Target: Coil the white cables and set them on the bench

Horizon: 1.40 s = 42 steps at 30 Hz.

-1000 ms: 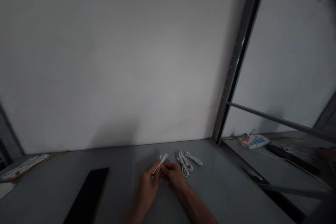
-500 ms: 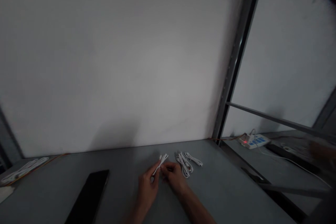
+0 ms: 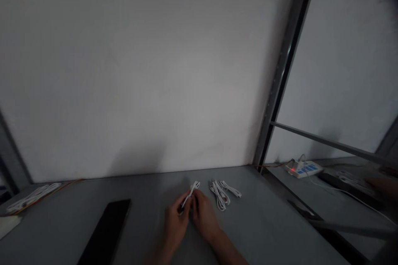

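Observation:
A small folded bundle of white cable [image 3: 195,186] sticks up between my two hands, above the grey tabletop. My left hand [image 3: 178,215] pinches it from the left with thumb and fingers. From the right, my right hand [image 3: 202,213] is closed against the same bundle, its fingertips close to those of the left; what they grip low on the bundle is partly hidden. Just right of my hands lie coiled white cables [image 3: 220,195], with another small white cable bundle [image 3: 230,189] beside them.
A long black flat object [image 3: 105,232] lies at left. White cables [image 3: 34,198] lie at the far left by a pale item [image 3: 9,225]. Beyond a metal post [image 3: 281,70], a neighbouring table holds a power strip [image 3: 306,169] with a red light; another person's hand [image 3: 381,186] is there.
My right hand has turned, its fingers now closed upright near the left fingertips around the cable. The bundle stays in nearly the same place. The view has shifted slightly.

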Each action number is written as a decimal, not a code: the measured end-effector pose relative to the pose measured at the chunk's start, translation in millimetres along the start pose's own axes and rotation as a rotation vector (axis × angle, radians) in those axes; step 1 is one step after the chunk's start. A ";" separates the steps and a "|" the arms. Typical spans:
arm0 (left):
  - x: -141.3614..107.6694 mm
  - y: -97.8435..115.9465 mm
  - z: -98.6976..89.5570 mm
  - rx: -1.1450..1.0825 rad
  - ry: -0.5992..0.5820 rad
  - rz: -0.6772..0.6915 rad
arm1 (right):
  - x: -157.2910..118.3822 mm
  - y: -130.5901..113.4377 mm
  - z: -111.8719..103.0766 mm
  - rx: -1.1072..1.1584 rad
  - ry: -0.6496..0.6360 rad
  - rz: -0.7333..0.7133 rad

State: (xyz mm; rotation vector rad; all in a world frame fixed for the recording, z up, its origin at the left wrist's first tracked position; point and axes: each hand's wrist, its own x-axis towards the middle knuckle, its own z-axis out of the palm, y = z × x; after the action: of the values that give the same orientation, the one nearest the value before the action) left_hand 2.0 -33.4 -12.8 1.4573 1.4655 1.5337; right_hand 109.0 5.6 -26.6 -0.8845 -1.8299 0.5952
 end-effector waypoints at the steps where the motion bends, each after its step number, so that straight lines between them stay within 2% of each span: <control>1: -0.2 0.7 0.5 -0.011 0.007 -0.003 | -0.5 -0.1 0.3 -0.012 -0.005 -0.008; 5: -0.8 3.3 1.9 -0.042 0.033 -0.003 | -0.6 -0.2 2.5 0.037 0.035 0.009; 15: 2.3 -0.5 0.2 -0.100 -0.013 0.015 | 8.0 -7.0 -1.0 0.491 0.031 0.178; 21: 2.2 -0.6 0.2 -0.103 -0.004 0.021 | 9.0 -9.5 0.9 0.872 -0.059 0.464; 23: 1.5 0.2 0.9 -0.120 0.008 0.033 | 9.7 -11.5 0.4 0.985 -0.054 0.529; 28: -0.4 2.7 1.1 -0.137 -0.052 0.014 | 11.9 -15.1 -6.4 1.177 -0.068 0.695; 36: 0.5 11.9 -4.9 -0.055 -0.113 0.082 | 13.4 -14.1 -16.6 1.295 -0.149 0.835; 39: 3.1 14.5 -5.8 -0.028 -0.133 0.078 | 14.7 -12.6 -15.6 1.190 -0.140 0.779; 42: 7.9 11.0 -5.5 -0.037 -0.120 0.015 | 15.4 -9.1 -12.2 0.952 -0.101 0.650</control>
State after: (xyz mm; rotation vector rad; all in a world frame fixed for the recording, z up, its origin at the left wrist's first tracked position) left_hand -2.0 -30.6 0.9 1.5138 1.3523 1.4487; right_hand 113.5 12.3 -6.5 -0.7478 -1.0613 1.7505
